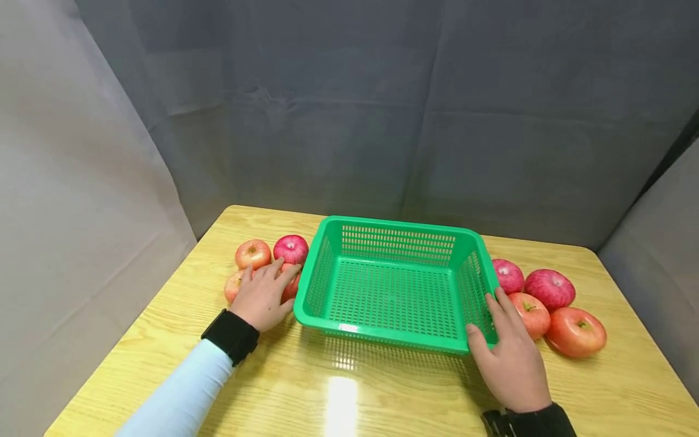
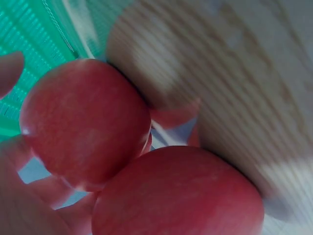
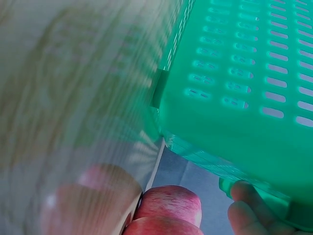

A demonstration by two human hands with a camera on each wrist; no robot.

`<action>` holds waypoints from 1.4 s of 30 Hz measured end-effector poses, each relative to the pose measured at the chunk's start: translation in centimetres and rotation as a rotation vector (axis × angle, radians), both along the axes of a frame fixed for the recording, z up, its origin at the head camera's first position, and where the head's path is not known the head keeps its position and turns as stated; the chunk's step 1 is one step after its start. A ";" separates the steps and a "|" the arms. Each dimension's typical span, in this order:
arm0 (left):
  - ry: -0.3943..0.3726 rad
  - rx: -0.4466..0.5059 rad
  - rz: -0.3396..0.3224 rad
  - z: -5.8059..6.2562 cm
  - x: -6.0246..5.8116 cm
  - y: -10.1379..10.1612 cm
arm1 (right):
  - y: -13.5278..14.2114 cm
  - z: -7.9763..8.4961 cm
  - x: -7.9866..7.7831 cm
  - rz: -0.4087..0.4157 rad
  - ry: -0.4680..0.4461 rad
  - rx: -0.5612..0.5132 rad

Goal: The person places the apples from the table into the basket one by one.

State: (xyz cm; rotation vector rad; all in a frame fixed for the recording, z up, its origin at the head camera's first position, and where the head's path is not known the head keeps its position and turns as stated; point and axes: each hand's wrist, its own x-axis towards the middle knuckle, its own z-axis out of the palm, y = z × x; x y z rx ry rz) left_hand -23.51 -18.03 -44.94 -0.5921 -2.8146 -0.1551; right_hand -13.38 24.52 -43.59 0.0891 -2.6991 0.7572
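Observation:
A green plastic basket (image 1: 390,291) with slotted walls stands on the table, nothing inside it. My left hand (image 1: 264,297) reaches over apples left of the basket, fingers spread. In the left wrist view, thumb and fingers lie on either side of one red apple (image 2: 85,122); a second apple (image 2: 178,196) sits beside it. A pale red apple (image 1: 253,254) and a dark pink apple (image 1: 291,249) lie beyond my fingertips. At the basket's front right corner is my right hand (image 1: 510,352), fingers fairly straight along the rim, thumb at the front edge. Fingertips (image 3: 244,191) touch the rim from outside.
Right of the basket, several apples lie close together, among them a dark pink apple (image 1: 550,289) and a red apple (image 1: 576,332). The wooden table (image 1: 393,394) ends at a grey cloth backdrop (image 1: 349,121), with pale cloth (image 1: 82,212) at the left.

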 end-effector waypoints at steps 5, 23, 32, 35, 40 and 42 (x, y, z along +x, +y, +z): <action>-0.013 0.013 0.016 0.2 0.5 -0.6 | -0.3 -0.5 -0.4 0.018 0.033 -0.019; 0.006 0.008 0.014 1.3 -0.7 -0.7 | -0.3 0.4 -0.9 0.044 0.082 -0.024; -0.001 -0.007 -0.023 1.8 -1.3 -1.3 | -0.2 0.1 -0.9 0.035 0.096 -0.058; 0.001 -0.014 -0.059 2.4 -1.4 -1.4 | -0.2 0.0 -0.7 0.022 0.085 -0.061; 0.012 -0.013 -0.092 4.1 -1.5 -1.0 | 0.2 -0.2 -0.1 0.008 0.065 -0.064; 0.011 -0.020 -0.094 5.0 -1.5 -0.7 | 0.4 -0.2 0.1 0.001 0.056 -0.065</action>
